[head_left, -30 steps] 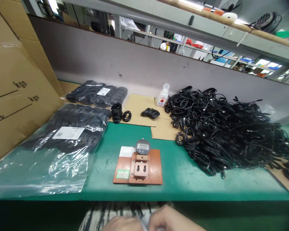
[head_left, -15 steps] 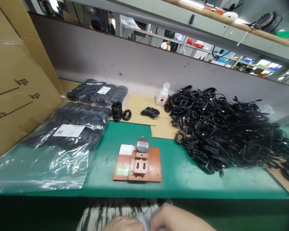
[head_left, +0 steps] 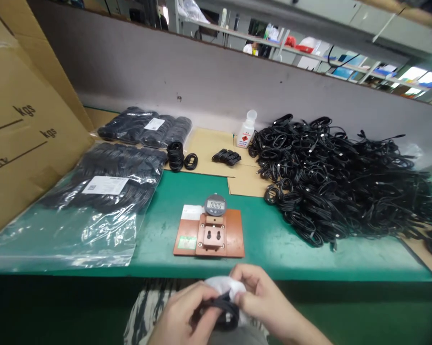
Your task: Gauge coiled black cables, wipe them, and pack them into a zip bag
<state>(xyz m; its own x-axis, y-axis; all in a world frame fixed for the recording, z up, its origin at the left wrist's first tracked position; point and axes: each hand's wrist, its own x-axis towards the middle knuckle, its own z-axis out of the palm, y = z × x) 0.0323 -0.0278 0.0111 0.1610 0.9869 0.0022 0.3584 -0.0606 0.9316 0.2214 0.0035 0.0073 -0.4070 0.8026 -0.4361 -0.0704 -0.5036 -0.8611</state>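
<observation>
Below the table's front edge, my left hand (head_left: 183, 311) is closed round a coiled black cable (head_left: 227, 320). My right hand (head_left: 264, 297) pinches a white cloth (head_left: 223, 283) that lies against the coil; the fingers hide part of both. Just beyond my hands, a digital dial gauge (head_left: 216, 205) sits on a reddish-brown fixture plate (head_left: 234, 235). Its display looks like 0.000.
A large heap of black cables (head_left: 331, 187) covers the right side. Plastic bags of coiled cables (head_left: 108, 184) lie left beside a cardboard box (head_left: 25, 120). Small coil stacks (head_left: 175, 157), a row of coils (head_left: 226, 157) and a white bottle (head_left: 245, 132) stand behind.
Both hands have risen from the bottom edge into fuller view, now showing the coiled cable and the white cloth. The camera view has tilted slightly downward.
</observation>
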